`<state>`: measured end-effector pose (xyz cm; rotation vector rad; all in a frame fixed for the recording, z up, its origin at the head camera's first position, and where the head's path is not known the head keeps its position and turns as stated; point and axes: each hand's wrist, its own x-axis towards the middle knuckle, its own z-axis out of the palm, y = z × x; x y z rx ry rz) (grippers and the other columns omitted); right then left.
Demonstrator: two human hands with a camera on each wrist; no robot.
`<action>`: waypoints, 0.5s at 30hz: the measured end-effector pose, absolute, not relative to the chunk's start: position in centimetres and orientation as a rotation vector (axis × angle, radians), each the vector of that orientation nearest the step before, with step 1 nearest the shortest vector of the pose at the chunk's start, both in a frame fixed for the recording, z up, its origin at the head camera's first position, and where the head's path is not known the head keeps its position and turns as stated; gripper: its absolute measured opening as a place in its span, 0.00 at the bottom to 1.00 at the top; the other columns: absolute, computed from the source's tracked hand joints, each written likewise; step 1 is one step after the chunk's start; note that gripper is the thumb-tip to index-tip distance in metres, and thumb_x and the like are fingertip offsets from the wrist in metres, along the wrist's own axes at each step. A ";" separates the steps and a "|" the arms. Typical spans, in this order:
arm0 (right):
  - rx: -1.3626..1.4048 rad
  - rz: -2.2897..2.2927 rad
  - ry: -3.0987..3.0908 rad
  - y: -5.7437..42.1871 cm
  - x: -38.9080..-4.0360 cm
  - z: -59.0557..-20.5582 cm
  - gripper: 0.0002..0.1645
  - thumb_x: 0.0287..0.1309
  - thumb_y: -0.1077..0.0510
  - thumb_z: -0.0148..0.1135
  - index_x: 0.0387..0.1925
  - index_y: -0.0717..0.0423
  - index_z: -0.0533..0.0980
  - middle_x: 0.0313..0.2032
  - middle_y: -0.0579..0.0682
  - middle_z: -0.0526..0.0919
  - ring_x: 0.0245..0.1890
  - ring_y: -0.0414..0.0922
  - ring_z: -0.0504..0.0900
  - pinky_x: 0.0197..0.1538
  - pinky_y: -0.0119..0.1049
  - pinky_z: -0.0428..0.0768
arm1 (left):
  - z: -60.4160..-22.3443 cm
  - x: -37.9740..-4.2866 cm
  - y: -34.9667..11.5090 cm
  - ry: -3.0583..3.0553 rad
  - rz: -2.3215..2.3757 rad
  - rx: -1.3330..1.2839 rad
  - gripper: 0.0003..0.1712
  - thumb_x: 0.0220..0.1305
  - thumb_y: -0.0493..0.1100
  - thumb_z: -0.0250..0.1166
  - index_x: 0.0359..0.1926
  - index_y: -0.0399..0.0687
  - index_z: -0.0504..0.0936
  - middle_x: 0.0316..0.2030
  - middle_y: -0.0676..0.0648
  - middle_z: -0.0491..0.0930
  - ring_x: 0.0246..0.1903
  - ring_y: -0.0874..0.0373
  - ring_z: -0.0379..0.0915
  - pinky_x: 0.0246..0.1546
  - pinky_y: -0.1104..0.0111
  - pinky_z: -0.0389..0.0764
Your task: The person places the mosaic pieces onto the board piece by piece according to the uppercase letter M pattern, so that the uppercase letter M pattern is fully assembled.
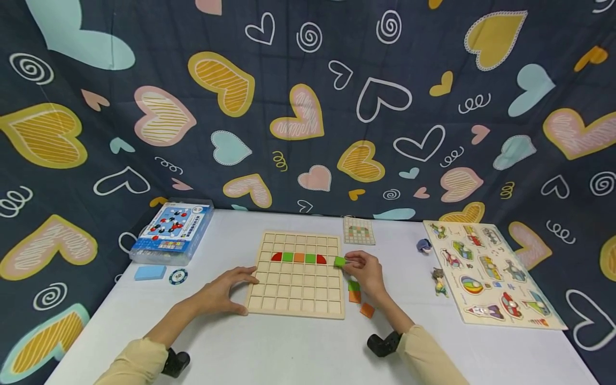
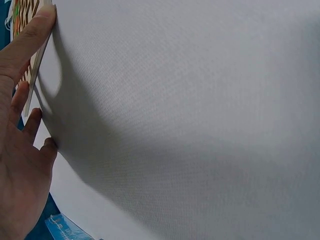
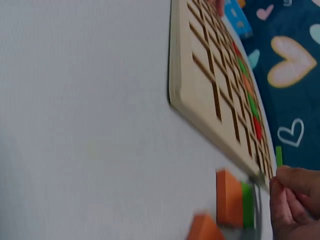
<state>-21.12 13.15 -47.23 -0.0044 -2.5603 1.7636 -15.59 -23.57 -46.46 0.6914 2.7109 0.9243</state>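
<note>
A wooden grid board (image 1: pixel 274 305) lies on the white table. One row holds a red quarter-round piece (image 1: pixel 276 257), a green tile (image 1: pixel 287 257), an orange tile (image 1: pixel 299 258), another green tile (image 1: pixel 310 258) and a second red piece (image 1: pixel 321 259). My left hand (image 1: pixel 223 291) rests against the board's left edge, thumb and fingers spread apart. At the board's right edge, my right hand (image 1: pixel 367 271) pinches a green square tile (image 1: pixel 339 261) between thumb and fingertips. Below that hand are a loose green tile (image 1: pixel 353 285) and orange tiles (image 1: pixel 354 297), also seen in the right wrist view.
A pattern card (image 1: pixel 359 231) lies behind the board. On the left are a boxed molecule set (image 1: pixel 173 230), a blue block (image 1: pixel 150 272) and a round chip (image 1: pixel 178 276). To the right are a picture puzzle board (image 1: pixel 491 278) and two small figurines (image 1: pixel 439 282).
</note>
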 end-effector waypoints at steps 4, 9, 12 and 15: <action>0.039 1.792 -2.543 11.7 -20.9 -47.6 0.14 0.50 0.72 0.67 0.41 0.66 0.79 0.39 0.59 0.85 0.38 0.49 0.85 0.39 0.31 0.83 | -46.4 -15.6 -23.5 2.704 0.933 0.688 0.36 0.41 0.51 0.79 0.55 0.53 0.77 0.68 0.41 0.62 0.66 0.34 0.53 0.56 0.32 0.60; 0.124 1.792 -2.532 9.8 -20.7 -47.7 0.14 0.50 0.72 0.67 0.41 0.67 0.80 0.39 0.60 0.85 0.36 0.50 0.85 0.37 0.32 0.83 | -46.5 -15.6 -23.5 2.703 0.928 0.675 0.37 0.41 0.51 0.78 0.55 0.54 0.77 0.68 0.42 0.61 0.67 0.34 0.53 0.54 0.31 0.61; 0.189 1.814 -2.518 8.7 -20.6 -47.7 0.14 0.49 0.73 0.67 0.41 0.68 0.79 0.39 0.61 0.85 0.36 0.51 0.85 0.37 0.31 0.83 | -46.5 -15.6 -23.5 2.705 0.925 0.672 0.37 0.41 0.52 0.78 0.56 0.54 0.77 0.68 0.42 0.61 0.67 0.35 0.53 0.53 0.30 0.61; 0.262 1.812 -2.503 7.7 -20.6 -47.7 0.14 0.49 0.73 0.67 0.41 0.69 0.79 0.39 0.61 0.85 0.36 0.52 0.85 0.38 0.31 0.83 | -46.5 -15.6 -23.5 2.707 0.924 0.668 0.37 0.41 0.52 0.78 0.56 0.54 0.77 0.68 0.42 0.61 0.67 0.34 0.53 0.53 0.30 0.60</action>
